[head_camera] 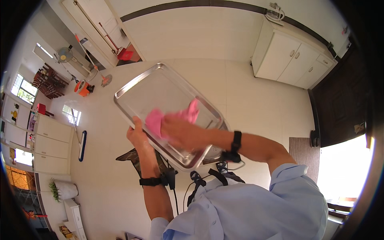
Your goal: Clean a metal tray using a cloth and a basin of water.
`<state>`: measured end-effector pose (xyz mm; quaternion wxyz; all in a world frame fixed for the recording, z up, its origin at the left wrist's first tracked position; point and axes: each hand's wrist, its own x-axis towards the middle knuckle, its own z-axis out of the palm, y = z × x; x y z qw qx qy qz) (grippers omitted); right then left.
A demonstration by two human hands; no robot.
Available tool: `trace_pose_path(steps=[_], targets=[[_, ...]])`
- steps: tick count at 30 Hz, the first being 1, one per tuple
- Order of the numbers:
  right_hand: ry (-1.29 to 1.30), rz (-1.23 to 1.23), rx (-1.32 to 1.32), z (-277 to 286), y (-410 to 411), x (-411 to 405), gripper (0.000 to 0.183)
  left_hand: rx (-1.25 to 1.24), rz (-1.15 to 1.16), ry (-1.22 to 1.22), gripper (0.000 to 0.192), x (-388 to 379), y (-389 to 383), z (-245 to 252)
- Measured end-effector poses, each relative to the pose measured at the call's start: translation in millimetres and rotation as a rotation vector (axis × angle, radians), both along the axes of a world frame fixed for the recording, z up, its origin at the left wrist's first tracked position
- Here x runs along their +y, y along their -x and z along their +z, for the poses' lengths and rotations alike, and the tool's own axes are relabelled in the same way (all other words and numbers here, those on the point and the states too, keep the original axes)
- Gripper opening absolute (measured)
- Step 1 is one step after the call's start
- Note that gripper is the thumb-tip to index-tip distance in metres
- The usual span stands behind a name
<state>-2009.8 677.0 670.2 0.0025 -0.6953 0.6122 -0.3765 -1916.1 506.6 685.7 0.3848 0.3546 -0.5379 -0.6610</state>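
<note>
A rectangular stainless steel tray (156, 88) with a raised rim is held up in front of my body, over the floor. My left hand (138, 136) grips its near left edge, with the thumb over the rim. Inside the tray, my right hand (183, 129) presses a pink cloth (154, 121) against the metal; part of the cloth sticks out past the knuckles on the far side. Hand and cloth are blurred. Partly hidden behind the tray's right corner is a round metal object (214, 153).
A white cabinet (285, 57) stands against the wall at upper right. To the left are an orange mop bucket (84, 88), a string mop (106, 80), a flat blue mop (82, 146) and a potted plant (64, 189). A striped mat (303, 159) lies by the dark door (339, 99).
</note>
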Motion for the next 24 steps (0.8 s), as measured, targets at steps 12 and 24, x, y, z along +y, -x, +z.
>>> trace_pose_path(steps=[12, 24], targets=[[0.168, -0.49, 0.546, 38, 108, -9, 0.031, 0.229, -0.149, -0.137, 0.035, 30, 1, 28], [0.229, -0.294, 0.294, 23, 3, 17, 0.045, -0.008, -0.106, 0.026, 0.056, 24, 19, 10]])
